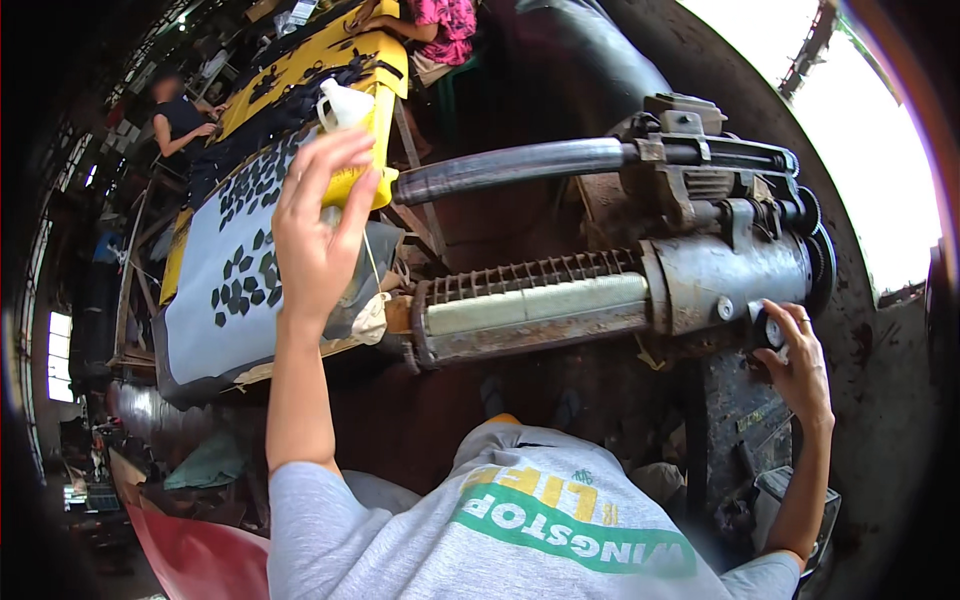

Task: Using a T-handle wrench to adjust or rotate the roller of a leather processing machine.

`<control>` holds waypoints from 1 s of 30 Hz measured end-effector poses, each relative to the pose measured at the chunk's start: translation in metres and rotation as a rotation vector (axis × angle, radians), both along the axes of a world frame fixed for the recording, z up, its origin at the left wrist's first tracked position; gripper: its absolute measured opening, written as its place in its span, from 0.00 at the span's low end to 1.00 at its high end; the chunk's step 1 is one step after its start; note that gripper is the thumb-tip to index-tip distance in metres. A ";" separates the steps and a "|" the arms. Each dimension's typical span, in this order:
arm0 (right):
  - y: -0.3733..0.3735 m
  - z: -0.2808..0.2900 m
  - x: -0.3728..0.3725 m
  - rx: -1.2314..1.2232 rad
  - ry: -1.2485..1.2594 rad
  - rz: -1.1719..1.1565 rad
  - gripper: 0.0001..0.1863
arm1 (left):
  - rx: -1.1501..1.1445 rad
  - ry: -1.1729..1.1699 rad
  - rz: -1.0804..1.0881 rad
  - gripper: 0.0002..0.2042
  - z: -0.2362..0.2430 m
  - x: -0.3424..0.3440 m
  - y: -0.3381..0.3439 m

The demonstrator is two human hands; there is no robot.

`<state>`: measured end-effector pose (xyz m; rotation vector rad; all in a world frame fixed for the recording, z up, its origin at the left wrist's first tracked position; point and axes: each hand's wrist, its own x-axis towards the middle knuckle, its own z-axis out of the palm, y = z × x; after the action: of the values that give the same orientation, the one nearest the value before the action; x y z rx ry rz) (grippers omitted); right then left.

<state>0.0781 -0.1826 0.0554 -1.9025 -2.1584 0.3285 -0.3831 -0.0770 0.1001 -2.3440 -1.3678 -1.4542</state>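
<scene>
My left hand is raised over the work table's left part, fingers curved and apart, in front of a white plastic jug and yellow surface. A cord hangs beside it to a pale cloth bundle. On the right, my right hand grips a round knob on the metal machine. That machine has a grated channel with a pale padded strip. A long metal shaft runs above it.
Dark cut pieces lie on a pale sheet. A co-worker stands across the table; another person sits at the far end. A dark rolled sheet is behind the machine. Red material lies at lower left.
</scene>
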 end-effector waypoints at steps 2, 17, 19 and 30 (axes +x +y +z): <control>0.010 -0.010 0.000 -0.028 -0.095 -0.145 0.27 | -0.090 -0.016 0.161 0.10 -0.025 -0.031 -0.012; 0.017 0.011 -0.017 -0.274 -0.251 -0.273 0.29 | -0.475 -0.228 0.310 0.08 -0.144 -0.106 -0.039; 0.010 0.007 -0.017 -0.009 -0.136 -0.078 0.28 | -0.497 -0.243 0.253 0.07 -0.147 -0.102 -0.036; 0.025 -0.002 -0.006 -0.170 -0.106 -0.321 0.23 | -0.540 -0.258 0.183 0.06 -0.150 -0.100 -0.020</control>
<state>0.0718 -0.1572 0.0529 -2.3682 -1.8927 0.3640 -0.4828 -0.0974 -0.0499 -2.2630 -2.2198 -1.5215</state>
